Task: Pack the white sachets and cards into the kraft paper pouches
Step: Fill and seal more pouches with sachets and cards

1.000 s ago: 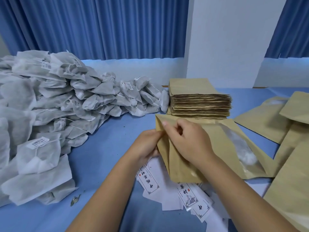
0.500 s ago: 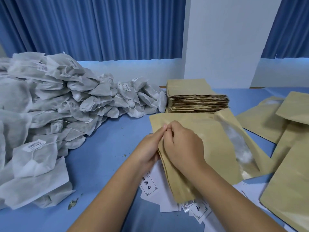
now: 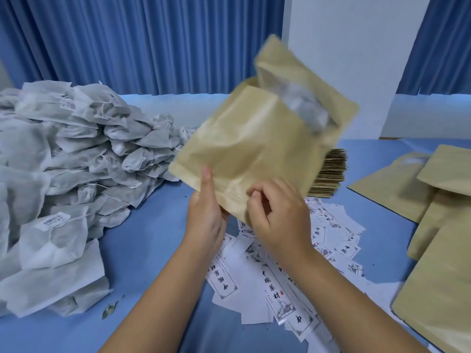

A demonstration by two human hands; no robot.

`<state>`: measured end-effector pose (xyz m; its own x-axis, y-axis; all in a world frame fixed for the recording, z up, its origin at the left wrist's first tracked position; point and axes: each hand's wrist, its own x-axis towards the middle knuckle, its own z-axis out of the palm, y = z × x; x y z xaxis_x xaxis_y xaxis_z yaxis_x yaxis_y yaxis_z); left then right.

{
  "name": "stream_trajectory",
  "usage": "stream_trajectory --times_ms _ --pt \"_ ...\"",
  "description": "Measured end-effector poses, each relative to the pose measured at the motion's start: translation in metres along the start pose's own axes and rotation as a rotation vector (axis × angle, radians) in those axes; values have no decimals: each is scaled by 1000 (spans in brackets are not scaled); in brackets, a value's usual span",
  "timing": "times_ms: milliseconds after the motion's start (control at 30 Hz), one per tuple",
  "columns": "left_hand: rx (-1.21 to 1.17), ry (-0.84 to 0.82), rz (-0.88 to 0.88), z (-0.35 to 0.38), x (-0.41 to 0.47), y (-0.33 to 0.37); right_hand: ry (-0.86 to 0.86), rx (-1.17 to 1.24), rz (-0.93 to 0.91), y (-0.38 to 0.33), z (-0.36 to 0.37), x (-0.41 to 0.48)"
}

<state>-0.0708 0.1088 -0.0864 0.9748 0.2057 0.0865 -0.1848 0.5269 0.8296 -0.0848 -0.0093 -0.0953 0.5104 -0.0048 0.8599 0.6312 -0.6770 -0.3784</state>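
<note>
As left hand (image 3: pixel 206 217) pinches pouch (image 3: pixel 254 143) edge, cards (image 3: pixel 277 284) below.

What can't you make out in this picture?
Head view only.
Blurred by motion: the pouch, so its mouth and contents are unclear.
Hidden behind it: most of the pouch stack.
Too small to read: the sachet labels.
Cut off by the right edge: the side pouches.

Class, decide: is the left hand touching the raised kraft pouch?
Touching. The head view shows the left hand gripping the kraft pouch at its lower corner, thumb lying on the front.
</note>
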Motion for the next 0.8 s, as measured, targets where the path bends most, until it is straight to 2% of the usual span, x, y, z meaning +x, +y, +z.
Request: stream_trajectory --times_ms 100,200,300,367,400,467,600,700,800 --pt "-180 123 36 -6 8 2 -126 -1 266 12 3 0" --pt "-348 240 -18 -15 15 1 -252 90 618 22 4 1" --pt "-484 302 -74 -18 18 -2 -431 259 946 26 2 8" --pt "-465 300 -73 -19 19 -5 -566 477 1128 26 0 10" --pt "-445 301 -67 -20 19 -6 -574 620 1187 24 -1 10" --pt "-417 298 -50 -21 20 -7 -509 740 1174 23 0 12" --pt "-368 293 -67 -23 22 -8 -460 654 1036 19 0 13" --pt "-398 296 -139 -24 22 -8 -441 674 1047 19 1 10" --pt "-469 230 -188 -20 20 -10 -389 726 1055 21 2 7"
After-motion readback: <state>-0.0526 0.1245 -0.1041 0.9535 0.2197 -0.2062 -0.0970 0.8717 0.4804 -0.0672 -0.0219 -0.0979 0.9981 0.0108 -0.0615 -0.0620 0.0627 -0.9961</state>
